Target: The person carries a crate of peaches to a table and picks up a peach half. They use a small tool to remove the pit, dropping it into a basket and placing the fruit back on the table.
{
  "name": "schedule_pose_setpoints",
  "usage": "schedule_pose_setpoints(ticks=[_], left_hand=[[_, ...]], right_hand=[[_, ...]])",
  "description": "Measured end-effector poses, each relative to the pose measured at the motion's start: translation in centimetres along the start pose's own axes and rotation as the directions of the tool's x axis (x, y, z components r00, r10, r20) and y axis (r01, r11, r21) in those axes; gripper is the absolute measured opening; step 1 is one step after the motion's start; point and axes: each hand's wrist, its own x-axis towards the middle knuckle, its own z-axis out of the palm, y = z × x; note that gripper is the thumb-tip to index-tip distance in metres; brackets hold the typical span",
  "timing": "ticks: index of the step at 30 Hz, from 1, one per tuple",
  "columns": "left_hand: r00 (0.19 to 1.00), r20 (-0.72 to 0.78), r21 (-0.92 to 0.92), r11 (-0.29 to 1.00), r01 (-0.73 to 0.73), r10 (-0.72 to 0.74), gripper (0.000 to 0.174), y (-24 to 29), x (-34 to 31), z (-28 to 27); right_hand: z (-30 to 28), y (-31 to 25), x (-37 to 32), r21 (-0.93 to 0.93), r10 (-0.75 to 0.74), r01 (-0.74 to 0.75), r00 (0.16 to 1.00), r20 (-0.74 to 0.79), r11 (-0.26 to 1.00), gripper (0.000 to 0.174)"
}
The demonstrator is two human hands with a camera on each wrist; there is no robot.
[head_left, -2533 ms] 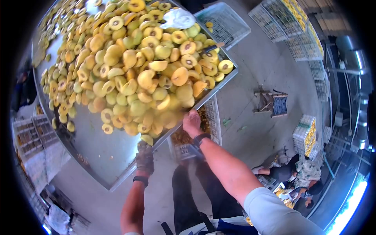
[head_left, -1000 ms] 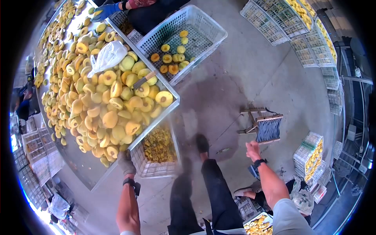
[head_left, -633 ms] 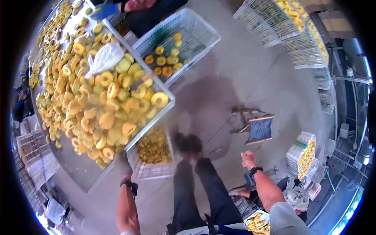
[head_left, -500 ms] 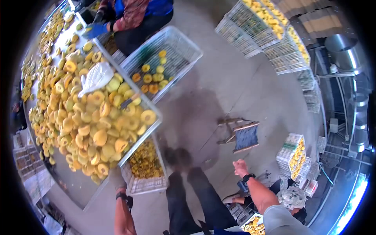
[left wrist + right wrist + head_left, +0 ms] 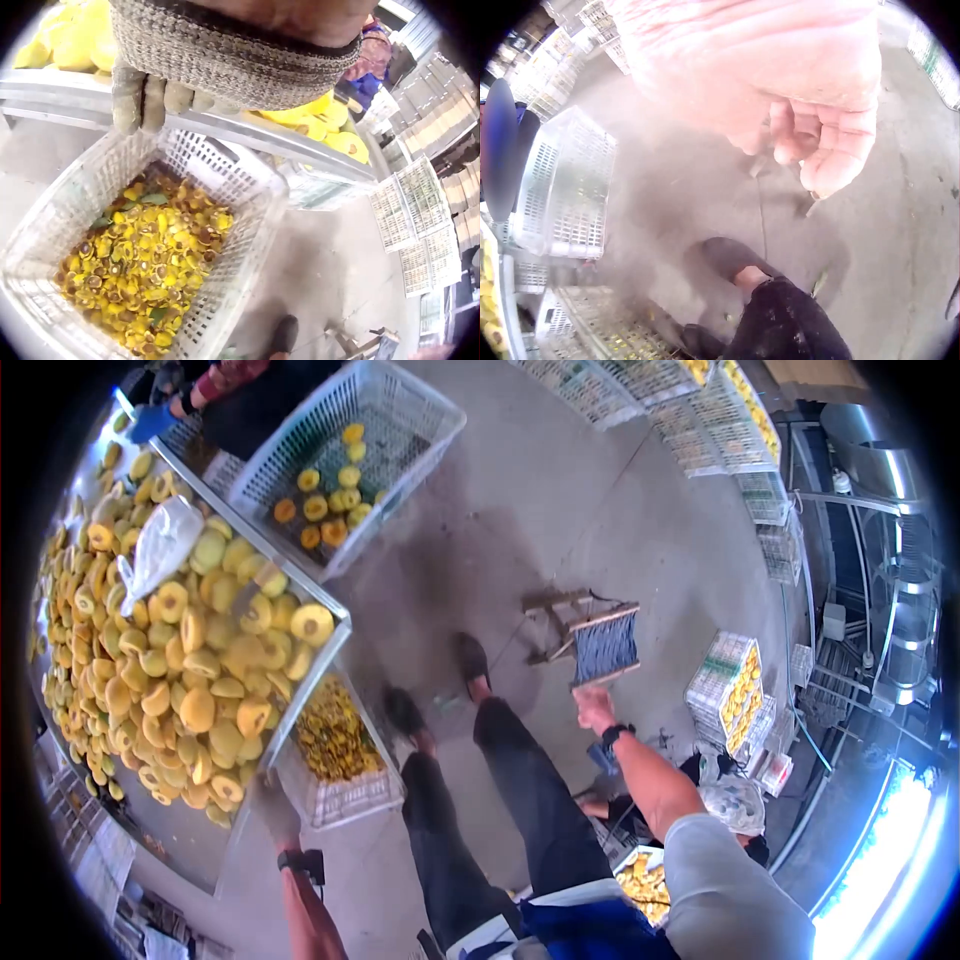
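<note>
- The left hand (image 5: 275, 810), gloved, is at the metal rim (image 5: 247, 126) of the table; its head view is blurred, so I cannot tell whether it grips the rim or only rests there.
- The right hand (image 5: 595, 708) is out to its side over the floor, bare, fingers loosely curled, with nothing seen in them.
- The fruit halves (image 5: 197, 710) are heaped just beyond the left hand, up to the table's edge; I judge that light, flat-fingered contact would suit them, since a hard push could bruise them or tip some over.
- The near crate (image 5: 360, 795), between the hands and below the rim, holds yellow-brown scraps (image 5: 142, 255); loose pieces handled above it would best be kept low.
- Farther past the left hand, a knife (image 5: 246, 597) lies on the heap; fingers should steer clear of its blade.
- Beyond are a white bag (image 5: 165, 545) and a far crate (image 5: 410, 465) with a few halves.
- No brand, label or writing is readable on the wrist device (image 5: 316, 865) or the stacked crates (image 5: 690, 435).
</note>
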Motion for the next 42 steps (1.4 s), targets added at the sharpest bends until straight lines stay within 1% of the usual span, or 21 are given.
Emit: schedule_pose_setpoints(ticks=[1,2,4,5,6,8,9,12,13,17,19,21,22,25,28,30,32,35,38,40,42], left_hand=[[0.999,-0.011,-0.039,0.998,-0.052,0.052,0.024,0.9,0.1,0.1],[0.999,-0.002,-0.027,0.999,-0.037,0.037,0.024,2.6,0.4,-0.1],[0.995,-0.079,-0.106,0.992,-0.065,0.057,0.026,6.2,0.8,0.1],[0.983,-0.135,-0.149,0.978,-0.148,0.128,0.027,3.1,2.1,2.2],[0.997,-0.066,-0.294,0.956,0.023,-0.044,0.027,1.8,3.0,3.2],[0.993,0.061,-0.744,0.659,0.11,-0.098,0.028,-1.0,3.9,3.9],[1.0,0.013,-0.444,0.896,0.017,-0.013,0.03,1.3,3.3,2.9],[1.0,-0.028,-0.598,0.801,-0.01,-0.009,0.031,-2.2,4.0,4.1],[0.995,-0.066,-0.351,0.932,-0.094,0.075,0.029,-2.6,3.8,4.1],[0.995,0.01,-0.272,0.958,0.097,-0.098,0.024,0.8,3.0,2.1],[0.982,0.077,-0.151,0.971,0.184,-0.174,0.024,2.2,3.0,1.4],[0.98,0.064,-0.228,0.953,0.198,-0.189,0.026,1.5,3.1,2.2],[0.979,0.063,-0.306,0.93,0.202,-0.192,0.027,1.0,3.2,2.1],[0.978,0.077,-0.197,0.959,0.206,-0.194,0.032,2.4,3.2,1.3],[0.98,0.067,-0.164,0.967,0.196,-0.187,0.033,1.7,3.2,1.5],[0.977,0.077,-0.18,0.961,0.208,-0.197,0.032,1.8,3.1,1.5],[0.977,0.067,-0.154,0.966,0.209,-0.201,0.032,1.9,3.2,1.5],[0.971,0.075,-0.174,0.956,0.238,-0.228,0.033,2.0,3.2,1.4],[0.985,0.038,-0.273,0.947,0.171,-0.167,0.034,3.8,2.8,1.1],[0.999,-0.019,-0.272,0.961,0.043,-0.051,0.03,4.7,2.5,0.8],[0.995,-0.001,-0.217,0.971,0.097,-0.099,0.031,5.3,2.6,0.4]], right_hand=[[0.3,1.4,3.0,-0.139,-0.11,0.106,0.994,-0.025,0.985,0.031],[0.4,-0.3,3.5,-0.148,-0.097,0.094,0.995,-0.011,0.984,0.031],[0.8,-5.4,3.4,0.083,0.181,-0.178,0.983,-0.035,0.981,0.031],[0.6,-5.9,4.6,0.075,0.195,-0.192,0.98,-0.032,0.978,0.031],[0.4,-6.2,5.9,0.142,0.218,-0.216,0.976,0.004,0.966,0.031],[0.3,-7.8,8.8,0.2,0.242,-0.247,0.969,0.049,0.948,0.032],[0.2,-8.8,10.1,0.232,0.318,-0.313,0.948,0.019,0.921,0.038],[0.4,-8.7,13.2,0.28,0.406,-0.399,0.913,0.034,0.873,0.052],[0.3,-8.7,14.7,0.274,0.479,-0.487,0.872,0.099,0.829,0.056],[1.2,-8.4,17.8,0.428,0.602,-0.611,0.779,0.175,0.666,0.051],[1.6,-8.5,18.4,0.398,0.606,-0.613,0.779,0.162,0.682,0.047],[2.4,-8.0,19.8,0.383,0.619,-0.596,0.782,0.077,0.705,0.035],[2.1,-7.5,20.5,0.404,0.597,-0.587,0.793,0.116,0.702,0.03],[1.8,-7.5,22.1,0.258,0.5,-0.532,0.846,0.185,0.806,0.03],[3.3,-10.4,21.0,0.444,0.604,-0.564,0.795,0.06,0.697,0.023],[4.8,-11.6,20.2,0.405,0.467,-0.442,0.883,0.041,0.8,0.022],[7.6,-13.1,17.8,0.319,0.454,-0.434,0.891,0.011,0.843,0.022],[11.2,-11.2,13.8,-0.112,0.031,-0.03,0.999,0.008,0.993,0.031],[13.2,-8.8,10.3,-0.578,-0.334,0.258,0.942,-0.027,0.774,0.041],[13.7,-4.1,10.8,-0.553,-0.287,0.282,0.955,0.079,0.784,0.05],[13.4,-2.9,9.3,-0.685,-0.388,0.343,0.917,0.096,0.642,0.054]])
